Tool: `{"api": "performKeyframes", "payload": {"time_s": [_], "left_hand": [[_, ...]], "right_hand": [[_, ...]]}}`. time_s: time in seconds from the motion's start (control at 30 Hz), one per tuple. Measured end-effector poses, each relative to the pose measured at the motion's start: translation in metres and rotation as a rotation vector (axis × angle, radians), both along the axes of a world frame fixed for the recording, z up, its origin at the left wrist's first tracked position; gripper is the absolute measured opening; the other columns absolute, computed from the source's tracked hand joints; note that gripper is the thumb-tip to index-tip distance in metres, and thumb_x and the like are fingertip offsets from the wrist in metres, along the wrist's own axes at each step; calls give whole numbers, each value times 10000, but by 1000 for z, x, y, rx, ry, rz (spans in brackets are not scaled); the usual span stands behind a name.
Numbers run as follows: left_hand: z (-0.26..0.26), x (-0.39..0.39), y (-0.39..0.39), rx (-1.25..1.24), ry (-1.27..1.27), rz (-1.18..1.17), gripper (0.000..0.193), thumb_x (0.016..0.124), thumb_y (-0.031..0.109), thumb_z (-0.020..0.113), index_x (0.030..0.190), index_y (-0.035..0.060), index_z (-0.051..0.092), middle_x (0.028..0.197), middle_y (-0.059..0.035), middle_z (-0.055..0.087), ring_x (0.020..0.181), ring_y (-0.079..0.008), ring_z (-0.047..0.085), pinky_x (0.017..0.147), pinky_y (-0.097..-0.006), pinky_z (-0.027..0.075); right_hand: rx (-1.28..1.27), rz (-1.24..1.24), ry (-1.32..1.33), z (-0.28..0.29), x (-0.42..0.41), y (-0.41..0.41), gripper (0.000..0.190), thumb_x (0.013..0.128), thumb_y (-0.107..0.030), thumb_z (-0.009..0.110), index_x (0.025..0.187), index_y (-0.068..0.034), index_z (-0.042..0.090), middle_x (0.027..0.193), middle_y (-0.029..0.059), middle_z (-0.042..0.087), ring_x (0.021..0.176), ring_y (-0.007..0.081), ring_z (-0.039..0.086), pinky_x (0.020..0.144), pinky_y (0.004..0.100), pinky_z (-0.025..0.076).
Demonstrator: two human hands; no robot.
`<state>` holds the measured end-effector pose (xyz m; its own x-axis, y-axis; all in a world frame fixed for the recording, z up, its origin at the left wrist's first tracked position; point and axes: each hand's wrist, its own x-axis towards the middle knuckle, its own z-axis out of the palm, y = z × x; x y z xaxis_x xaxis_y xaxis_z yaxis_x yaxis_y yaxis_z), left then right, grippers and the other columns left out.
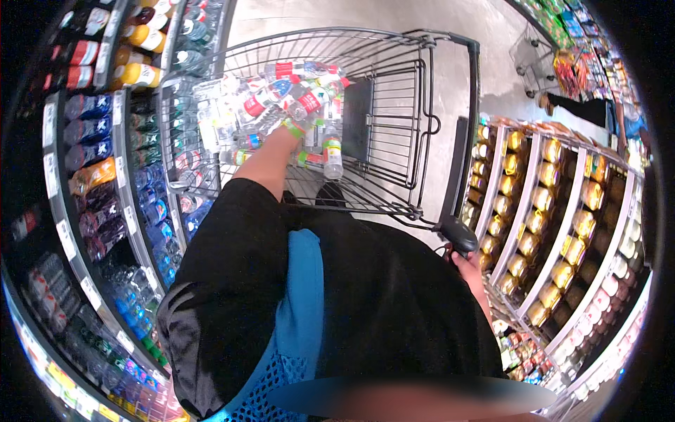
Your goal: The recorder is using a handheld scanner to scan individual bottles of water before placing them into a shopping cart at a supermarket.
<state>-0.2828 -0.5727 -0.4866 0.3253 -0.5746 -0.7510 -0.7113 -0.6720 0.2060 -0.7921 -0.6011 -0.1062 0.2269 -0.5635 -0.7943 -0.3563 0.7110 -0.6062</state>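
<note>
A metal wire shopping cart [427, 105] stands before me with a heap of clear plastic drink bottles [258, 105] in its basket. My left hand [296, 126] reaches down into the heap, its fingers largely hidden among the bottles. Right at it are a red-labelled bottle [310, 102] and a green band whose nature is unclear. A bottle with a yellow-green label [333, 155] stands out beside the hand, cap end up. At the cart's near right corner, my right hand [466, 264] is closed around the black plastic handle end [457, 233].
Shelves of bottled drinks [89, 126] rise close on the left. To the right stands a shelf unit of gold-lidded jars [543, 198]. Farther off are a person's dark-clad leg [577, 108] and another cart [532, 58]. Grey floor [316, 13] shows beyond the basket.
</note>
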Motion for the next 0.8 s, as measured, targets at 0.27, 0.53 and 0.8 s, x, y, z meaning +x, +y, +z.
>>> {"api": "performKeyframes", "payload": {"time_s": [0.27,0.53,0.8], "left_hand": [[7,28,43,186,-152,46,492,881,245,668,1329,55,593,1331,-196,627,1236,-368,615,1030,-463,510],[3,103,134,242,-91,-130,717,789,347,806,1347,-1,520,1330,-246,609,1228,-407,601,1039,-465,502],[17,136,43,-654,-414,281,808,741,298,818,1415,13,475,1312,-240,597,1211,-404,586,1028,-449,490]], "right_hand": [[6,-43,54,-2,-16,9,259,987,-183,639,1176,-6,629,877,40,668,805,122,601,745,269,457],[25,77,64,-10,3,-1,218,1005,-142,596,1167,1,629,888,29,670,814,114,590,764,260,452],[19,132,128,-4,40,-3,215,1005,-143,604,1165,-5,643,900,18,672,816,110,588,777,272,457]]}}
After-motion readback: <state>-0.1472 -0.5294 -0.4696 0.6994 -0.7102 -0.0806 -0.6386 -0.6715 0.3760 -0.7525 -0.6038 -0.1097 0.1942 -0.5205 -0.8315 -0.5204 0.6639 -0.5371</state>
